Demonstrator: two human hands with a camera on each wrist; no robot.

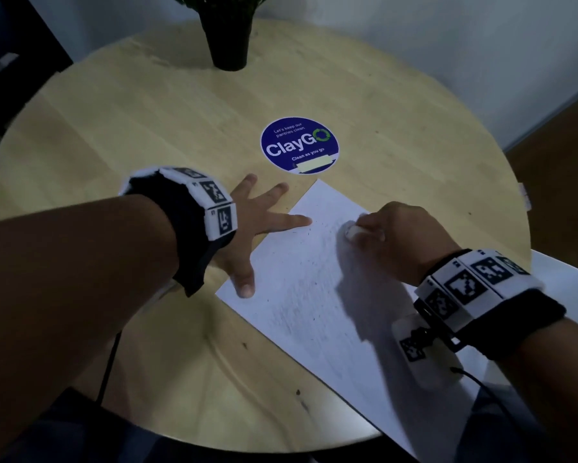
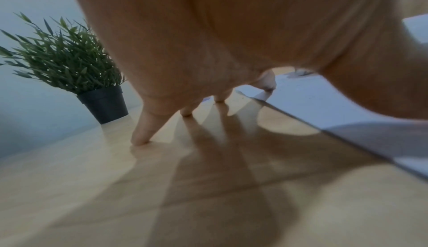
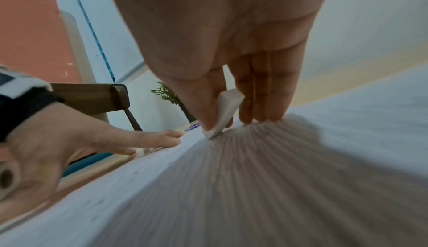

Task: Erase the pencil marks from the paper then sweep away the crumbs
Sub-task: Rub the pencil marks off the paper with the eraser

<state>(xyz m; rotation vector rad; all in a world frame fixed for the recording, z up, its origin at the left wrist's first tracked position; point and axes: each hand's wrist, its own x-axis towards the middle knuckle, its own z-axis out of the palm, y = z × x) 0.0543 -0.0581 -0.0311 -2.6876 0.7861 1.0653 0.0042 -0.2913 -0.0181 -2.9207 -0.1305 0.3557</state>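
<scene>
Head view is showing the paper (image 1: 314, 295) lying at an angle on the round wooden table (image 1: 130, 128), just on my side of the blue ClayGo sticker (image 1: 299, 145), the landmark I am placing everything by. I am pinching the white eraser (image 3: 225, 111) between thumb and fingers of my right hand (image 1: 394, 238) and pressing its lower edge onto the sheet's far end, close to the sticker, probably so that a narrow edge bites into the faint grey pencil marks (image 1: 301, 309). My left hand (image 1: 247, 228) is lying spread and flat to the sticker's near left, index finger and thumb on the sheet's edge, the other fingertips on bare wood, seemingly to stop the sheet sliding. Dark crumbs (image 1: 309, 232) are dotting the sheet. A potted plant (image 2: 69, 64) is standing beyond the sticker.
</scene>
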